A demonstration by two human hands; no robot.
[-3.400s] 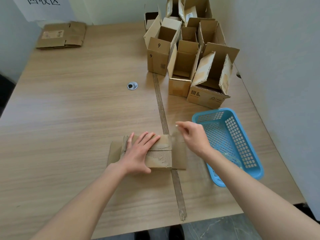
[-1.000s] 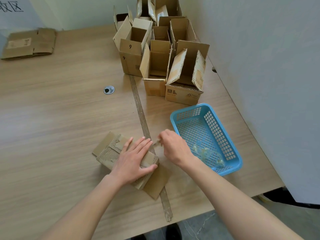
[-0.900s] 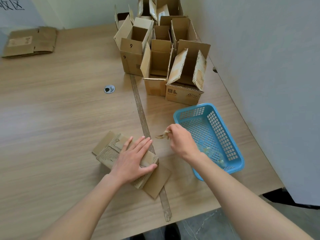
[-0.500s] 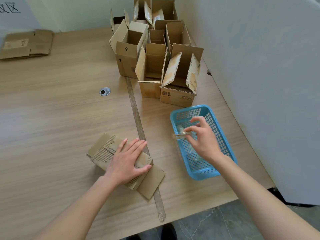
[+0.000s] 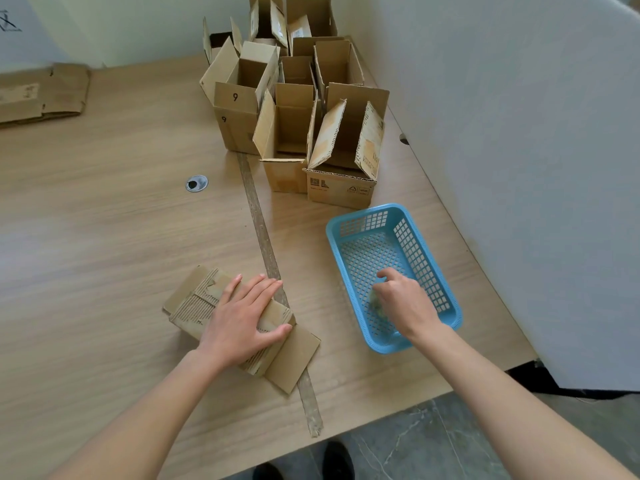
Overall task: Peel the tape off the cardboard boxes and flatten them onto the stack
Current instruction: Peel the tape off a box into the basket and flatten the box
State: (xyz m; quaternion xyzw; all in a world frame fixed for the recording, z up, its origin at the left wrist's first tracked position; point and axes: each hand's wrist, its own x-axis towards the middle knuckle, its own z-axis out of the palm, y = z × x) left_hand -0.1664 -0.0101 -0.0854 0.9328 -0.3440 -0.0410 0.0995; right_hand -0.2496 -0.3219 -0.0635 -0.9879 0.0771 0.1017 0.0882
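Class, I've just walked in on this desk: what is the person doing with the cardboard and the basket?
A person's left hand presses a flattened brown cardboard box onto the wooden table. The right hand reaches into the blue plastic mesh basket, apparently dropping a wad of peeled tape. Open cardboard boxes stand behind; a flattened stack lies far left.

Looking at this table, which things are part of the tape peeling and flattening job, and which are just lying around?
Part of the job:
flattened brown cardboard box
open cardboard boxes
far flattened cardboard stack
blue plastic mesh basket
crumpled tape

Just lying about:
round metal grommet
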